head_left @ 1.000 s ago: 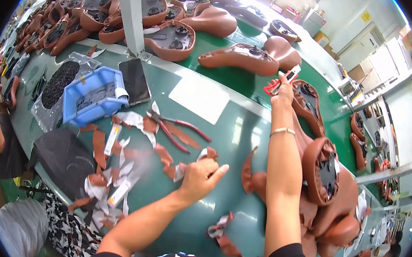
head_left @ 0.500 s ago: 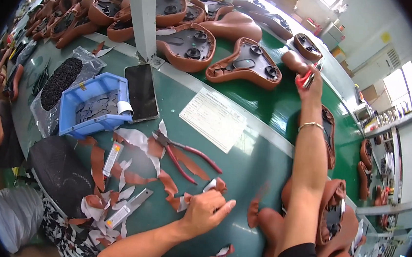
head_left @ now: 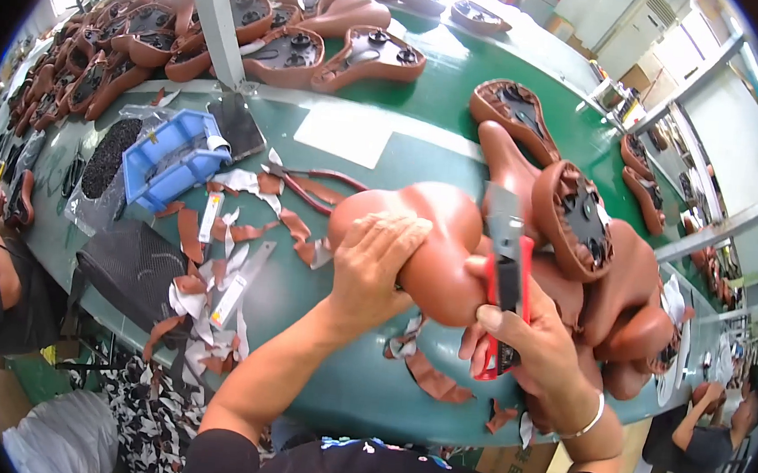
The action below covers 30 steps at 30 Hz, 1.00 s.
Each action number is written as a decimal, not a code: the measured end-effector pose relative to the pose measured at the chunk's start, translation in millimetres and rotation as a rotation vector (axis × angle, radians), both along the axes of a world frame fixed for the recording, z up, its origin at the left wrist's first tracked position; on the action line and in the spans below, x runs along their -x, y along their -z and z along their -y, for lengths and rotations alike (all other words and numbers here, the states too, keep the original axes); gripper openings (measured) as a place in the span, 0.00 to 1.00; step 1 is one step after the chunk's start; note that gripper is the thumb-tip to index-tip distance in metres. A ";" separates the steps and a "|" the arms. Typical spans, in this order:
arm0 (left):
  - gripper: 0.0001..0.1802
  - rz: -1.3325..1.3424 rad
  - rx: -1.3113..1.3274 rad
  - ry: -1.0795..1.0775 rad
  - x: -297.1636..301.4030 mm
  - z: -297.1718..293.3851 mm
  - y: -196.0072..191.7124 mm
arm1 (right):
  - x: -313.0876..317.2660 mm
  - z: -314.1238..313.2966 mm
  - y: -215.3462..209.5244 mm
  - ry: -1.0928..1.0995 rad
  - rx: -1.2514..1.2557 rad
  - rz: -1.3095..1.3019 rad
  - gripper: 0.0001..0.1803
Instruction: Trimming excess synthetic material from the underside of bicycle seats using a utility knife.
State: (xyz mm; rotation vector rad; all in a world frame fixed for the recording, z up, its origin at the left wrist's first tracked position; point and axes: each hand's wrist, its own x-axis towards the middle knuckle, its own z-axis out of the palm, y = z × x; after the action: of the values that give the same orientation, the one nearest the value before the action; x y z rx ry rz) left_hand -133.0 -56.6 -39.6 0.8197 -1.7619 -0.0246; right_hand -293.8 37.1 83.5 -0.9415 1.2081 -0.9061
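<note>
Brown saddle (head_left: 436, 255) in left hand (head_left: 372, 267), fingers pressed together, right hand (head_left: 542, 345) clasping red cutter (head_left: 510, 288), glossy green tabletop (head_left: 353, 383), white wall (head_left: 738, 151)

A passage for a hand exists on the green table (head_left: 295, 285) between the left forearm and the scraps (head_left: 227, 300). A second passage lies above the flat white sheet (head_left: 343, 134) and continues onto the green surface (head_left: 451, 85) beyond, left of the upturned saddle (head_left: 516, 113). The grey post (head_left: 215, 24) and blue bin (head_left: 169, 164) obstruct the far left. The held saddle (head_left: 437, 242) occupies the centre. At right, stacked saddles (head_left: 625, 281) and the red knife's upward-pointing blade (head_left: 504, 213) restrict access.
</note>
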 end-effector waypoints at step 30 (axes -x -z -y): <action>0.15 -0.561 -1.302 0.046 -73.8 -71.4 -13.9 | -18.2 -157.0 111.6 -0.173 0.211 -1.138 0.33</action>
State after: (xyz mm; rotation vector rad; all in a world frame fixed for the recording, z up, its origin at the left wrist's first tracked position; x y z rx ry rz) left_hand -59.1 14.8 -25.7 1.4661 -1.0669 -1.4013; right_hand -275.6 194.1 -28.1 -1.8156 1.9363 -0.3034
